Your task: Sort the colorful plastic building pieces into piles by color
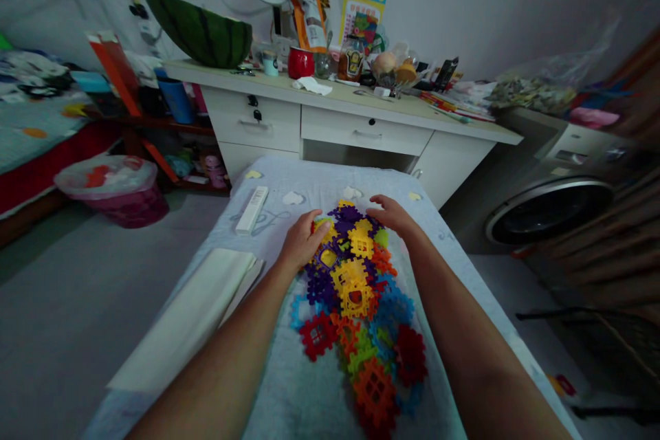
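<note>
A long heap of plastic interlocking building tiles (352, 275) in yellow, purple, blue, red, orange and green lies on a cloth-covered table (289, 179). At the heap's upper left edge, my left hand (303, 240) rests against the tiles with its fingers apart. My right hand (389, 213) is at the upper right edge, fingers spread and curved beside the purple tiles. Neither hand has a tile lifted. A red tile (318, 335) lies at the heap's left side, and an orange tile (375, 388) with a window pattern is near the front.
Left on the table are a white narrow box (252, 210) and a folded pale cloth (190, 323). Behind stands a white desk (258, 130) bearing a watermelon-patterned object (201, 33), jars and a red cup (301, 63). A washing machine (546, 185) is right, a pink bin (121, 196) left.
</note>
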